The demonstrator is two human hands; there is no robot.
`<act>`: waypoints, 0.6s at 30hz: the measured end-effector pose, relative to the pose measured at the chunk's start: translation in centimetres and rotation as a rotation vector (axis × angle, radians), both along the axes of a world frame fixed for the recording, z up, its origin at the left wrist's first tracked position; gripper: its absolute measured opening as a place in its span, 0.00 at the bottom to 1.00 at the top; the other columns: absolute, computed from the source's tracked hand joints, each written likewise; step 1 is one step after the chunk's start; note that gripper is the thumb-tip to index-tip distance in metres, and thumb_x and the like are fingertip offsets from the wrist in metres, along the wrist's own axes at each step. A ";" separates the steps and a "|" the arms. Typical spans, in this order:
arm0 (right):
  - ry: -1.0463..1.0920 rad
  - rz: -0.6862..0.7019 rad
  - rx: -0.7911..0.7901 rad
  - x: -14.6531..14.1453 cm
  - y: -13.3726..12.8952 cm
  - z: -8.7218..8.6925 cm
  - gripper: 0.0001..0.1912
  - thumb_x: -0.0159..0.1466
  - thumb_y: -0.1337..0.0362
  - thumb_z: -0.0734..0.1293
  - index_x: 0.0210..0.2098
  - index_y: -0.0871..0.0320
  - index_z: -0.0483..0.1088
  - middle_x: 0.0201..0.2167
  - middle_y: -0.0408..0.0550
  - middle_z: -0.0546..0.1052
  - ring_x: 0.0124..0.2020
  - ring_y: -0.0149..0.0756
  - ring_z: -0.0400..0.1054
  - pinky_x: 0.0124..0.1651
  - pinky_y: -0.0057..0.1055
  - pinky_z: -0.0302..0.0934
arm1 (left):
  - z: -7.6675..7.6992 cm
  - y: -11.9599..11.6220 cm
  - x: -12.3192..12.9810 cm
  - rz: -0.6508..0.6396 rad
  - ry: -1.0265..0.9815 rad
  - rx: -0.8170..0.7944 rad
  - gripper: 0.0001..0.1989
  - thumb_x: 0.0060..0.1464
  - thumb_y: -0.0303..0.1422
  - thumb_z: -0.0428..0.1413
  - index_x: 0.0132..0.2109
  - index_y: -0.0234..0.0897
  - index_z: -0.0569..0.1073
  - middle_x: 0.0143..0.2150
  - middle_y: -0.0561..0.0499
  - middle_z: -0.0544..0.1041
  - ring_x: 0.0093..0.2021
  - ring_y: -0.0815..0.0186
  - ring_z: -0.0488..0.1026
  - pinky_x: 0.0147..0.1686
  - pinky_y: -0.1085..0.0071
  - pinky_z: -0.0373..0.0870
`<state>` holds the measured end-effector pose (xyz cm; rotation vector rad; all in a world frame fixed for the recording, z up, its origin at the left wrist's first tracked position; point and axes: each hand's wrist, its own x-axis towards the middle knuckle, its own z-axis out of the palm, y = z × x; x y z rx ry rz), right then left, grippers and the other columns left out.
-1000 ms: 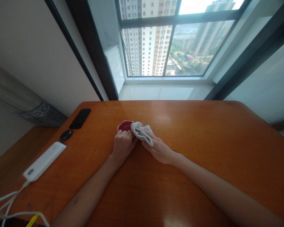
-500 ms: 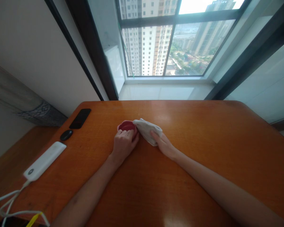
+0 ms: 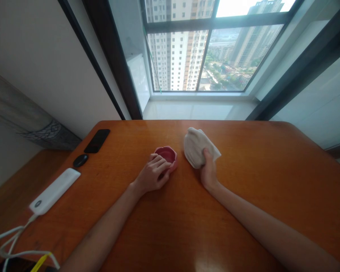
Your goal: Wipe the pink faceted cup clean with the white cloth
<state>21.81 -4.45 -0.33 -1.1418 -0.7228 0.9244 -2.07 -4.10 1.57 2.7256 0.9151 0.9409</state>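
Pink dish (image 3: 167,155), partly behind left hand (image 3: 153,173)

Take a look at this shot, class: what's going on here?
A person sits at an orange wooden table, using both bare hands. Their left hand lies against a small red dish, fingers on its near side. Their right hand holds a bunched white cloth beside the dish, not touching it. A black phone and a white oblong device with a cable lie further left.
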 end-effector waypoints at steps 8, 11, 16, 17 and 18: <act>-0.653 0.007 0.530 0.1 -2.6 -0.1 0.29 0.77 0.54 0.63 0.76 0.45 0.64 0.75 0.48 0.70 0.80 0.53 0.56 0.83 0.61 0.46 | -0.1 0.2 -0.3 0.193 -0.353 -0.137 0.15 0.71 0.31 0.48 0.56 0.41 0.77 0.56 0.44 0.81 0.60 0.53 0.74 0.66 0.52 0.63; -1.113 0.593 0.856 -1.0 -5.0 0.9 0.41 0.74 0.56 0.68 0.82 0.48 0.52 0.76 0.53 0.69 0.80 0.56 0.56 0.82 0.61 0.46 | -1.2 1.8 -0.9 0.440 -0.766 -0.340 0.16 0.73 0.37 0.46 0.54 0.40 0.78 0.56 0.44 0.80 0.59 0.56 0.75 0.64 0.56 0.69; -1.298 1.219 0.663 -3.4 -7.7 2.6 0.43 0.77 0.47 0.63 0.82 0.62 0.49 0.81 0.60 0.59 0.83 0.54 0.49 0.84 0.58 0.37 | -3.0 4.4 -1.6 0.477 -1.114 -0.707 0.21 0.68 0.49 0.50 0.47 0.37 0.78 0.44 0.43 0.83 0.45 0.57 0.82 0.49 0.61 0.78; -1.283 1.233 0.638 -3.5 -7.9 2.8 0.44 0.77 0.44 0.63 0.82 0.61 0.51 0.81 0.60 0.58 0.83 0.54 0.48 0.84 0.58 0.34 | -3.1 4.4 -1.5 0.461 -1.111 -0.723 0.22 0.68 0.50 0.50 0.46 0.37 0.79 0.44 0.43 0.83 0.45 0.57 0.82 0.49 0.61 0.78; -1.266 1.240 0.629 -3.6 -7.9 2.9 0.44 0.77 0.41 0.62 0.81 0.61 0.51 0.81 0.60 0.58 0.83 0.54 0.47 0.85 0.57 0.31 | -3.0 4.2 -1.4 0.432 -1.101 -0.746 0.23 0.69 0.51 0.51 0.47 0.37 0.79 0.45 0.42 0.84 0.46 0.56 0.83 0.51 0.60 0.78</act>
